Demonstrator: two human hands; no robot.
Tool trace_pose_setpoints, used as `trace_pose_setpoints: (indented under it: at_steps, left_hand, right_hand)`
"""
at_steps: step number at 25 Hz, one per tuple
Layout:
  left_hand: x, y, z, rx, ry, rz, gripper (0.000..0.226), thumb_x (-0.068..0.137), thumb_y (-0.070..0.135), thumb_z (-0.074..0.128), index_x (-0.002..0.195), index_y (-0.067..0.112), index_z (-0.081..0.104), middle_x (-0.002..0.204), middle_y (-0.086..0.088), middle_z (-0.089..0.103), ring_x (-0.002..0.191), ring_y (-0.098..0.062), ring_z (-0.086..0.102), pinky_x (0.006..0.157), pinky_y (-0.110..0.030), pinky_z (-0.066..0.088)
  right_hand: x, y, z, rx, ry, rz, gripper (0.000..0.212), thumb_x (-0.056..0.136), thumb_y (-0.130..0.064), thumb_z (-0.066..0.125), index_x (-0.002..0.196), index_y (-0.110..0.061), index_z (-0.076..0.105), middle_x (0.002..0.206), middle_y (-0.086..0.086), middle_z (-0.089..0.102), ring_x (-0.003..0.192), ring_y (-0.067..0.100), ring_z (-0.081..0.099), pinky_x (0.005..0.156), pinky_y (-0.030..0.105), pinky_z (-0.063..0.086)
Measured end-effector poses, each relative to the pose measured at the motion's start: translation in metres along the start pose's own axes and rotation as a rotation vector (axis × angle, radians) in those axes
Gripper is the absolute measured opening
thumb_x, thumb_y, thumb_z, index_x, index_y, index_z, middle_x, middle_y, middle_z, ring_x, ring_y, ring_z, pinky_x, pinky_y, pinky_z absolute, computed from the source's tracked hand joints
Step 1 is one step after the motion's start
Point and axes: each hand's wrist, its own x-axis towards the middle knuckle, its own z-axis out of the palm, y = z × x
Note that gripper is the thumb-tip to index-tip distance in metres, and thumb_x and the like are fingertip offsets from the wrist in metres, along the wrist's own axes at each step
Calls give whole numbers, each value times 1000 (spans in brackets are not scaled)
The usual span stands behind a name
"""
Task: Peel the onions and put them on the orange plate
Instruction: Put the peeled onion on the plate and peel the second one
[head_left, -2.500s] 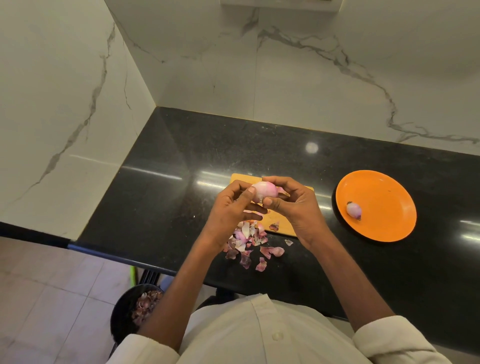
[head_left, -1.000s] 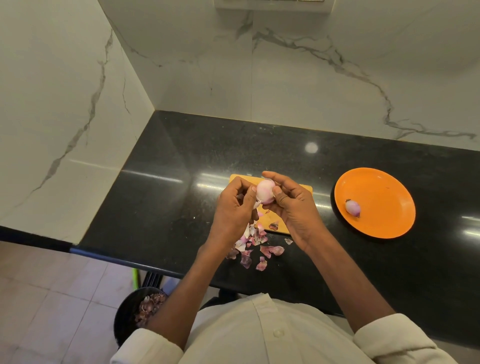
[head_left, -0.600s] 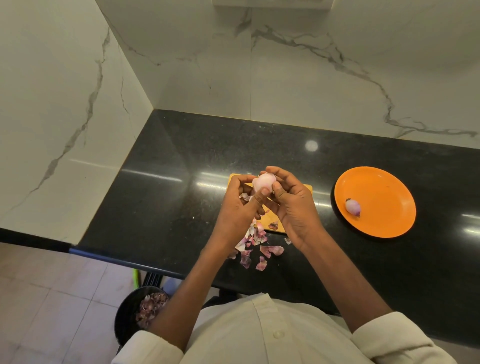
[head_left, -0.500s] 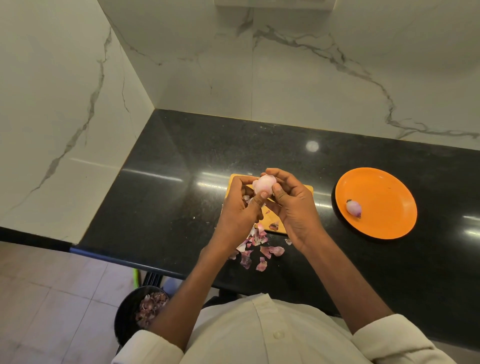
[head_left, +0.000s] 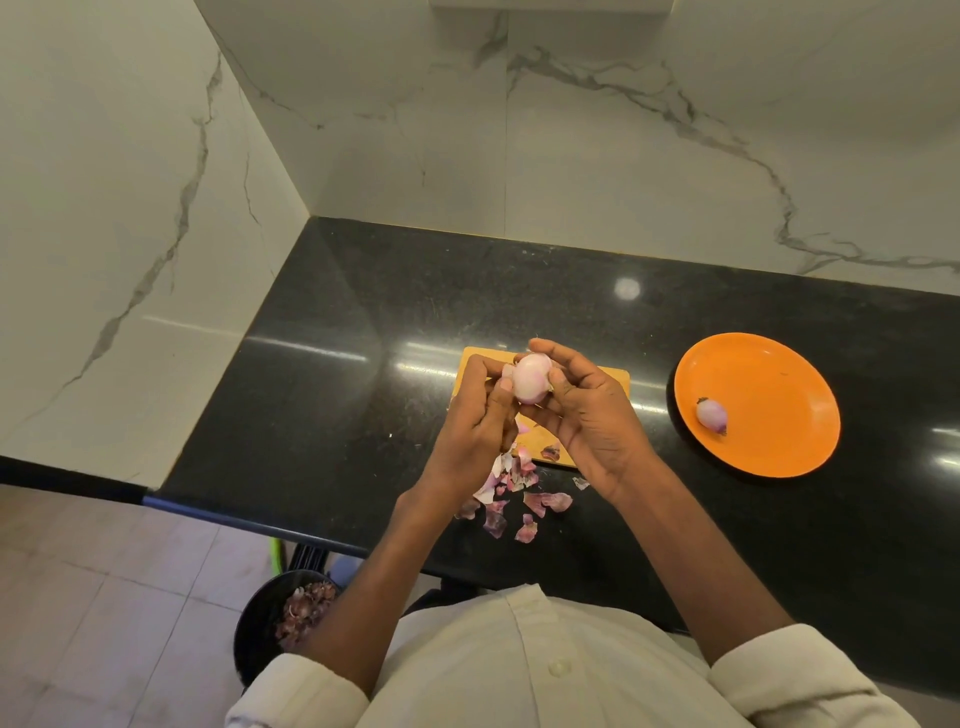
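Note:
A pale pink onion (head_left: 531, 383) is held up between both hands over a small yellow cutting board (head_left: 597, 379). My left hand (head_left: 475, 431) grips it from the left, thumb against its side. My right hand (head_left: 587, 415) curls round it from the right and behind. An orange plate (head_left: 769, 441) lies to the right on the black counter, with one small peeled onion (head_left: 710, 415) near its left rim. Loose pink onion skins (head_left: 519, 499) lie on the counter below my hands.
The black counter (head_left: 337, 389) ends in a front edge just below the skins. White marble walls rise at the left and back. On the tiled floor below the edge stands a dark bin (head_left: 280, 618) holding onion skins.
The onion has been turned between my fingers and raised slightly over the board. Both hands keep hold of it. The plate and its small onion have not moved.

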Motion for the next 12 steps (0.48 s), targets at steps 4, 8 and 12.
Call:
trace_pose_setpoints:
  at_steps: [4,8,12]
  left_hand:
    - [3,2,2,-99,67,-40,12,115,23,47,113,12,51,72,7,59,53,-9,46,49,-24,40]
    - [3,7,1,-206,79,-55,9,115,18,47,110,18,54,62,5,53,48,-14,44,45,-27,37]
    - [6,15,7,-466,139,-179,15,114,13,45,102,11,54,60,2,41,43,-10,36,42,-22,30]
  right_hand:
    - [-1,-1,3,-1,-47,-19,32,104,-11,59,135,-13,67,132,13,70,116,27,69,101,43,58]
    - [1,1,1,117,-101,37,34,105,-6,55,137,-13,63,133,12,70,116,26,65,92,34,60]
    - [1,1,-6,412,-130,197,36,106,-7,49,139,-14,61,135,14,69,107,25,64,83,29,59]
